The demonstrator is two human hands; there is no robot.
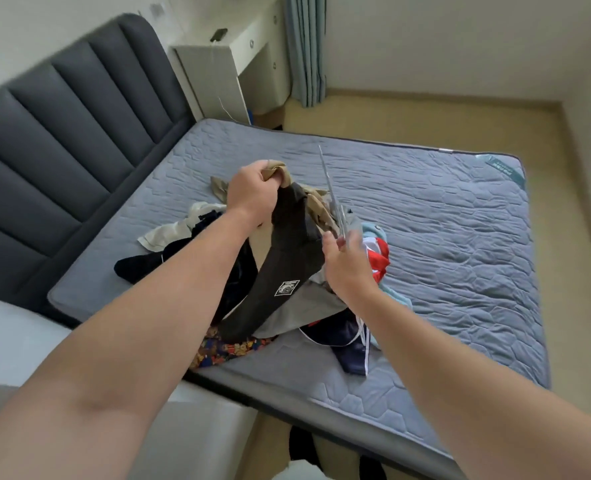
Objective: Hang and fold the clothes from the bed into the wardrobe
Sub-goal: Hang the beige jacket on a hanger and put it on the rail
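The bed [443, 209], its top grey and quilted, carries one loose heap of clothes [342, 337] around its middle, reaching the near edge.

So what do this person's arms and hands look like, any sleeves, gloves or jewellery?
Both arms are bare as far as the view shows: no sleeves. The left hand and right hand wear no gloves, and neither wrist carries a watch or band.

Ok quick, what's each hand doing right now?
Left hand: gripping the tan garment, lifted above the clothes pile.
Right hand: holding a thin grey object, likely a hanger; blurred.
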